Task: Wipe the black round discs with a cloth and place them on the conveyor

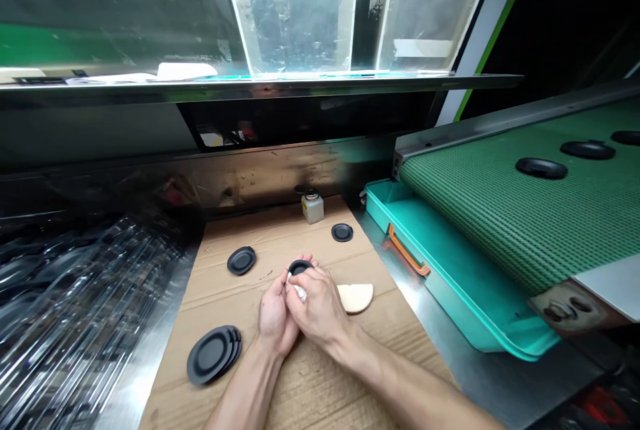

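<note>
A small round black plastic part [301, 266] is cupped in my left hand [274, 317] above the cardboard. My right hand [320, 303] is closed on a white wad [299, 291], perhaps cloth or tissue, held against the part. My fingers hide much of the wad and the part's near side. Beside my right hand lies a cream half-round pad [356, 297]. To the left of my left wrist is a stack of several black discs [213, 355]. Single black parts lie farther off, one at the left [241, 261] and another at the right [342, 233].
A small square bottle [313, 207] stands at the far end of the cardboard sheet [280, 237]. At right, a green conveyor belt [490, 210] carries black parts above a teal bin [440, 283] with an orange handle. Clear plastic packaging [90, 323] fills the left side.
</note>
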The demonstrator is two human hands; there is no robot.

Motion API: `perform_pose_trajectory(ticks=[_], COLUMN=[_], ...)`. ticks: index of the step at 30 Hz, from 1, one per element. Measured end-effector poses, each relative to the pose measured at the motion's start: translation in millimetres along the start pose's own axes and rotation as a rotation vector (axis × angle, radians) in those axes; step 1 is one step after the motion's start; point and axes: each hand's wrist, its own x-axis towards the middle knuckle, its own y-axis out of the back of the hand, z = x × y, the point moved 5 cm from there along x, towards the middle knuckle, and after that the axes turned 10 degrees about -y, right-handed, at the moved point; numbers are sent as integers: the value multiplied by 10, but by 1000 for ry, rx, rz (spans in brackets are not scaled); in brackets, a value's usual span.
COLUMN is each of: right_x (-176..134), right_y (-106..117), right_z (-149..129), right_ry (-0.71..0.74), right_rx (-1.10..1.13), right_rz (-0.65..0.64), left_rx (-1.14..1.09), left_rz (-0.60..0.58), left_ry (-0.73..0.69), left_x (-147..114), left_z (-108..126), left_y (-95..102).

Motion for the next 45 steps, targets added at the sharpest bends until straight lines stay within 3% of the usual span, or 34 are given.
perform_pose_trajectory(ticks=[4,12,21,27,32,37,41,45], right_x=[-30,184,158,105,147,131,129,117], right_y=[40,100,208,124,145,82,88,110], right_z=[-31,64,313,126,154,79,149,220], right_ry=[42,57,-43,63,6,68,23,17], right_rx=[-41,-165,-197,-149,-232,-227,-304,-282], right_rz=[-22,78,96,58,124,91,106,52], left_rx=[15,-28,-5,-1,9,16,-10,-33], left_rz=[12,-17,-74,-52,-88,-31,-6,11], left_ry=[-5,-22,-11,13,-49,-80,-131,-72], left_x=[-20,-7,3,-10,-17,13,40,15], left_z=[11,-19,-10,-22,10,45,89,39], left_y=[6,-4,-42,-19,-19,20,21,1])
